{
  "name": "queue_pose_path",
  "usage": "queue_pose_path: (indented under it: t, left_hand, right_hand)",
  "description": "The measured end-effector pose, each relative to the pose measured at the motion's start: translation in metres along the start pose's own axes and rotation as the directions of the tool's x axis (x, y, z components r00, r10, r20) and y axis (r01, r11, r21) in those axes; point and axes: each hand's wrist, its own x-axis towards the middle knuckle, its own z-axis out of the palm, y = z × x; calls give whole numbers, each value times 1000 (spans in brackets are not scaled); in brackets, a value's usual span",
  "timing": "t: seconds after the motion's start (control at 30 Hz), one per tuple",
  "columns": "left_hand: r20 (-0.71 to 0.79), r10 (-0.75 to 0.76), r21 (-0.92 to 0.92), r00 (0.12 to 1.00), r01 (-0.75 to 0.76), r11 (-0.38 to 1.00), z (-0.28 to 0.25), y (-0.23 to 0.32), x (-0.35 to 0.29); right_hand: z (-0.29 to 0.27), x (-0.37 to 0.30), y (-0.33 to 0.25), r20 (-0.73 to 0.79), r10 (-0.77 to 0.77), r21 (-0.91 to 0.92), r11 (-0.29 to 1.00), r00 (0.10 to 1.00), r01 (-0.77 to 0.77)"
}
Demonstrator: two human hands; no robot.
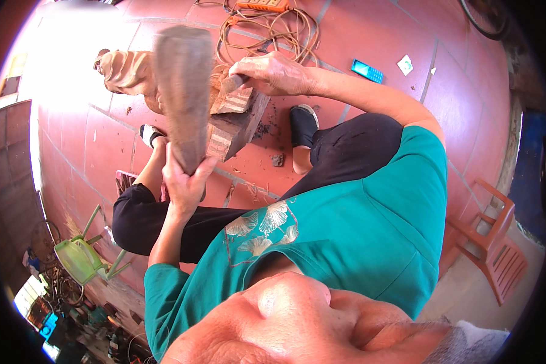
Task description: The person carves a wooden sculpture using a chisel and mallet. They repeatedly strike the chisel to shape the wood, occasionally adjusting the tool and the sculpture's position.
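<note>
My left hand (185,182) is wrapped round the narrow end of a worn wooden mallet (185,85). The mallet stands up in front of the carving, slightly blurred, and hides part of it. Behind it lies a carved wooden figure (127,71) with draped folds, joined to or resting by a blocky wooden base (239,124) with pale cut faces. My right hand (276,73) is closed at the top of the wood, round a short grey-brown chisel-like tool (233,82). Most of that tool is hidden by my fingers, and I cannot see whether the mallet touches it.
Wood chips and a dark chunk (278,160) lie on the red tiles between my legs. Beyond are a coiled cable (267,36), an orange power strip (264,5) and a blue keypad phone (367,71). A green stool (79,261) stands left, a reddish plastic chair (491,236) right.
</note>
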Motion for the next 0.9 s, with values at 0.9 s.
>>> queue_pose_path:
  t: [0.9]
  left_hand:
    - [158,-277,-206,948,306,929,-7,-3,16]
  right_hand:
    - [-23,6,60,-134,391,-41,916,911,-399]
